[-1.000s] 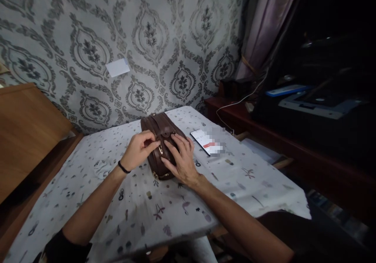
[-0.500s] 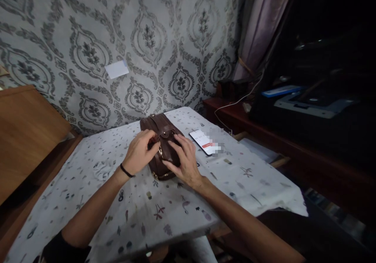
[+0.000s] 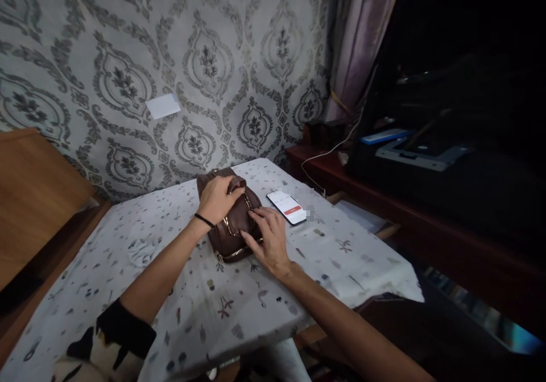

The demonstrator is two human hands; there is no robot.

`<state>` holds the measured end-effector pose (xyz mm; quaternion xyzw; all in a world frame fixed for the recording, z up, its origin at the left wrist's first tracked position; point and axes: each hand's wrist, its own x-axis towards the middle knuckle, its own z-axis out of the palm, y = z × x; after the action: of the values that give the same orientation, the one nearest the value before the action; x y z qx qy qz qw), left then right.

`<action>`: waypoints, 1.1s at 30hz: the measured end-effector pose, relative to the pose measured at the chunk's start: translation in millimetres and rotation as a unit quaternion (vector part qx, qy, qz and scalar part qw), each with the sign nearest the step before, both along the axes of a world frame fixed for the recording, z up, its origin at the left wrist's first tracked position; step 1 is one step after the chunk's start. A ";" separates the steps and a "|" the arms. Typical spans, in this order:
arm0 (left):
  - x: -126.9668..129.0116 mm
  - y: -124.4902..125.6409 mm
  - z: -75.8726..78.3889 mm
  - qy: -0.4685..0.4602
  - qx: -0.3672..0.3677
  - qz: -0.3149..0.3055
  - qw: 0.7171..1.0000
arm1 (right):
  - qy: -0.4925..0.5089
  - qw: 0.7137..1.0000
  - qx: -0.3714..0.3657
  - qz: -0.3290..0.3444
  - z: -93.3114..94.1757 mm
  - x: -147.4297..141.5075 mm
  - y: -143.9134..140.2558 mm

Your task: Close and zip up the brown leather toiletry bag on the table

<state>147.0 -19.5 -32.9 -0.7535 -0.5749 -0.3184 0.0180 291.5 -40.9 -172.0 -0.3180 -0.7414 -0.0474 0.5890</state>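
On brown bag (image 3: 239,218), left hand (image 3: 216,199) shifted up to flap (image 3: 238,183), pinching it; right hand (image 3: 272,243) still spread against side.

A brown bag (image 3: 239,218) (gold zips (image 3: 249,202), leathery sheen) lies on the table (image 3: 354,257), its flap (image 3: 238,183) seemingly raised, partly hidden.

The brown bag (image 3: 241,218) was partly hidden by the left hand (image 3: 216,200) and the right hand (image 3: 271,237); whether anything was pinched by the left one could not be told. The phone (image 3: 285,204) was masked in part by pixel blocks (image 3: 309,214). The wooden cabinet (image 3: 38,189) was cut off by the left edge, the curtain (image 3: 358,41) by the top.
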 end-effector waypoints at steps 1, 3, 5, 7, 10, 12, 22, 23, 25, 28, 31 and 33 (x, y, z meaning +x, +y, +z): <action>0.0 0.6 -1.1 -0.023 -0.003 0.001 1.000 | -0.004 1.000 -0.001 0.003 0.5 0.6 0.1; -1.1 1.5 -3.7 -0.069 -0.010 -0.008 0.998 | -0.011 1.000 -0.002 0.011 1.5 1.5 0.5; -3.3 3.0 -6.3 -0.111 -0.015 -0.028 0.993 | -0.013 1.000 0.005 0.017 2.1 1.8 1.2; -5.8 4.6 -8.3 -0.141 -0.020 -0.049 0.989 | -0.010 1.000 0.014 0.020 2.0 1.4 1.8; -8.3 3.5 -8.6 -0.150 -0.028 -0.072 0.986 | -0.008 1.000 0.011 0.023 1.3 0.8 2.2; -8.4 -0.4 -6.8 -0.131 -0.031 -0.087 0.987 | -0.010 1.000 0.001 0.026 0.9 0.6 2.1; -13.0 -17.9 -3.5 -0.075 -0.027 -0.124 0.989 | -0.006 1.000 -0.015 0.023 -1.4 1.0 1.3; -16.4 -20.6 -2.9 -0.076 -0.020 -0.118 0.990 | -0.010 1.000 -0.017 0.020 -1.7 1.0 0.5; -24.8 -27.8 -1.9 -0.065 -0.003 -0.099 0.993 | -0.029 0.999 -0.013 0.019 -2.1 0.7 -1.3; -37.6 -40.5 -2.9 -0.024 0.017 -0.046 0.999 | -0.060 0.998 0.002 0.025 -2.3 -0.7 -3.5; -44.1 -49.5 -7.3 -0.009 0.018 -0.019 1.000 | -0.058 0.998 0.008 0.024 -3.2 -2.3 -3.6; -43.9 -51.7 -10.5 -0.012 0.014 -0.017 1.000 | -0.049 0.998 0.005 0.025 -4.3 -2.7 -2.6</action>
<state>103.1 -71.2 -43.3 -0.7587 -0.5578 -0.3362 0.0166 288.8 -43.5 -176.3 -0.2939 -0.7767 -0.0519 0.5546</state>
